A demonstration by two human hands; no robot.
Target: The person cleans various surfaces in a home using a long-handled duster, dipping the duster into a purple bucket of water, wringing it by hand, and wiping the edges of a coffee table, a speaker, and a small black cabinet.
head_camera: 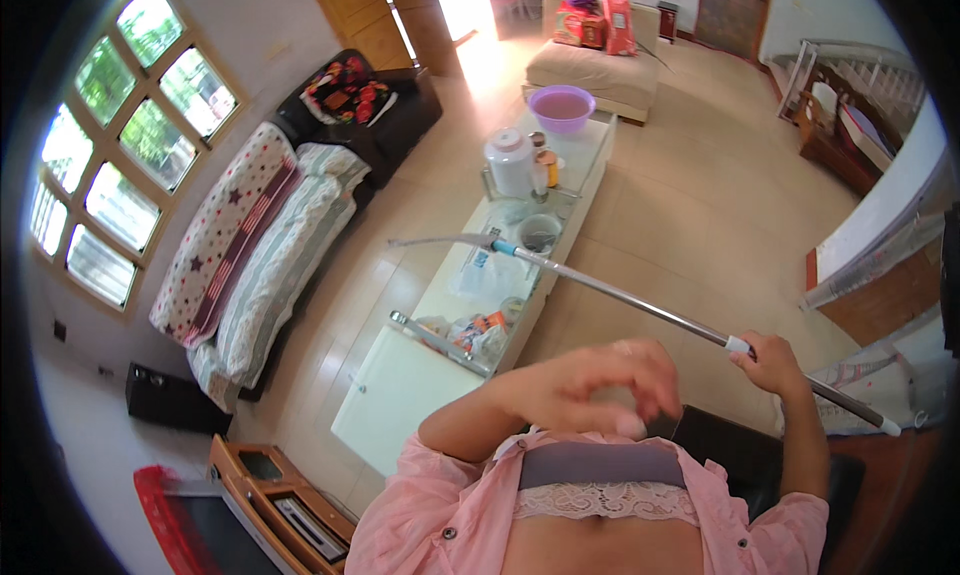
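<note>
My right hand (771, 362) grips a metal pole (637, 299) near its white collar. The dark end of the pole runs past my forearm to a white cap at the right. A blue joint (504, 248) links the far end to a thin grey head (442, 239), seen edge-on, probably a mop or duster. From my viewpoint the pole crosses in front of a white coffee table (427, 310). My left hand (607, 387) is raised before my chest, slightly blurred. Its fingers curve loosely away from the thumb, and nothing shows between them.
On the table stand a purple basin (562, 109) of liquid, a large white jar (510, 161), a clear bowl (539, 233) and plastic bags (480, 335). A covered sofa (277, 267) lines the window wall. A cream seat (592, 72) holds bags. A television (232, 530) sits lower left.
</note>
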